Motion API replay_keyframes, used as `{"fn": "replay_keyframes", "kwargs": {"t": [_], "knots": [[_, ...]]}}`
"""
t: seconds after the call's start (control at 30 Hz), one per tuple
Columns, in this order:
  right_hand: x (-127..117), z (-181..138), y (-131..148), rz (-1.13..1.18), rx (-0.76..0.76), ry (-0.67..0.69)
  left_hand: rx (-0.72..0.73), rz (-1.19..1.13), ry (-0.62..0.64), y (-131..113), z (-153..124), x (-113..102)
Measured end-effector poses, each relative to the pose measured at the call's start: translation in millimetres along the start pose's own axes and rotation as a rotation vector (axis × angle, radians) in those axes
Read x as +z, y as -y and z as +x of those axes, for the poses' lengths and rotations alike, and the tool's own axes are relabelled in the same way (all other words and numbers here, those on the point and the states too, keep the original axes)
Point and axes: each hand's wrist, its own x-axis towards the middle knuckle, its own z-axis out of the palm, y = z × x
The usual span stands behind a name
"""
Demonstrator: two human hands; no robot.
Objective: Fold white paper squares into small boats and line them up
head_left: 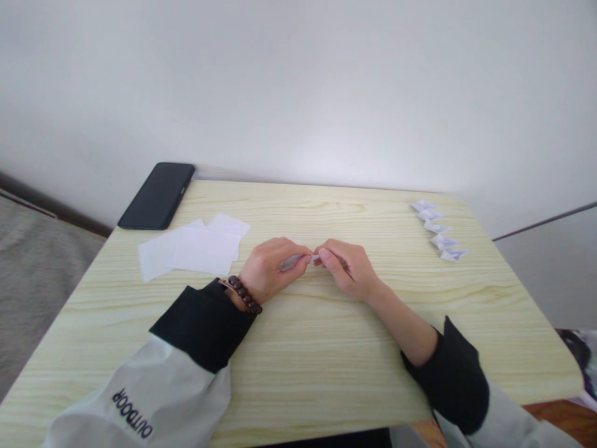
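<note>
Over the middle of the table, my left hand [276, 266] and my right hand [346, 266] pinch a small folded piece of white paper [290, 262] between thumbs and fingertips. Most of the paper is hidden by my fingers, so its shape cannot be made out. Left of my left hand lie several flat sheets of white paper [200, 249], overlapping each other. Off to the right of my right hand stands a row of several small folded paper boats [441, 241].
A black tablet or large phone [157, 196] lies at the table's back left corner. The wood-grain table [317, 361] meets a white wall [298, 87] at the back. Grey fabric [41, 267] shows beyond its left edge.
</note>
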Motion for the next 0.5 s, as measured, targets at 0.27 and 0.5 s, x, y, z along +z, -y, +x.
{"fn": "replay_keyframes", "kwargs": {"t": [0.27, 0.5], "knots": [[1.7, 0.8, -1.1, -0.008, 0.023, 0.006, 0.114, 0.081, -0.029, -0.1, 2.1, 0.3], [3.1, 1.0, -3.2, -0.063, -0.036, -0.046, -0.018, 0.011, 0.011, -0.4, -0.3, -0.3]]}}
